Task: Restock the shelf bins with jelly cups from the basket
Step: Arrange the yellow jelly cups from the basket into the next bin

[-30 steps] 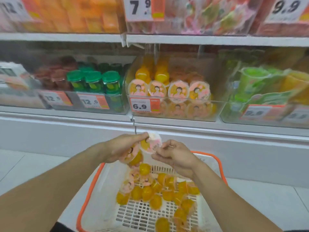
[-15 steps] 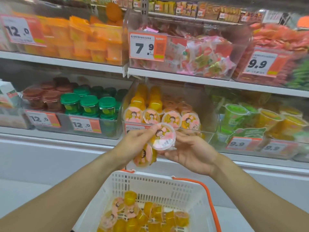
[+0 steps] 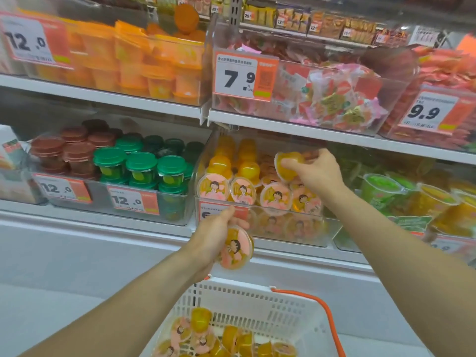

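Note:
My right hand [image 3: 318, 173] grips a yellow jelly cup [image 3: 288, 163] inside the clear shelf bin [image 3: 332, 228], above the rows of pink-lidded cups [image 3: 277, 198] standing there. My left hand [image 3: 215, 237] holds another jelly cup [image 3: 237, 249] with a pink cartoon lid, in front of the bin's lower left corner and its price tag. Below, the white basket [image 3: 257, 300] with an orange handle holds several more yellow jelly cups [image 3: 201, 320].
Left of the bin stands a bin of green-lidded [image 3: 140, 167] and brown-lidded cups [image 3: 77, 153]. To the right are green and yellow cups [image 3: 381, 189]. The shelf above [image 3: 296, 127] hangs low over the bin, with a candy bin [image 3: 334, 96] on it.
My right hand took the upper cup from in front of the bin and reached up and right into it. My left hand stayed low with its cup. The view tilted up.

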